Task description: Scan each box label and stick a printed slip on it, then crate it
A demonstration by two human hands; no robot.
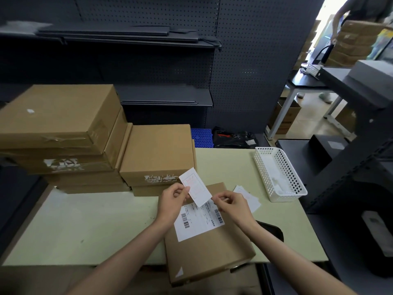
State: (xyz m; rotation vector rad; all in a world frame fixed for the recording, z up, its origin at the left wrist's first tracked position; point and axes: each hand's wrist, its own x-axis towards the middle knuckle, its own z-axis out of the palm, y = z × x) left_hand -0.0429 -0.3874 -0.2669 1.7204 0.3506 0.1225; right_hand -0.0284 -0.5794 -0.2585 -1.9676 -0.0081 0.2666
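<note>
A flat brown box (208,250) lies on the pale table (85,226) in front of me, its near end over the table's front edge. A white shipping label (197,220) with barcodes is stuck on its top. Above the label I hold a white printed slip (195,187) with red print. My left hand (172,202) pinches the slip's left edge. My right hand (231,204) pinches at its lower right corner. More slips (249,198) lie on the table to the right of the box.
Stacks of brown boxes (61,133) (158,154) stand at the table's back left. A white perforated basket (278,173) sits at the right. A dark device (271,229) lies by my right wrist. Blue crate (201,137) behind the table. A person handles boxes far right.
</note>
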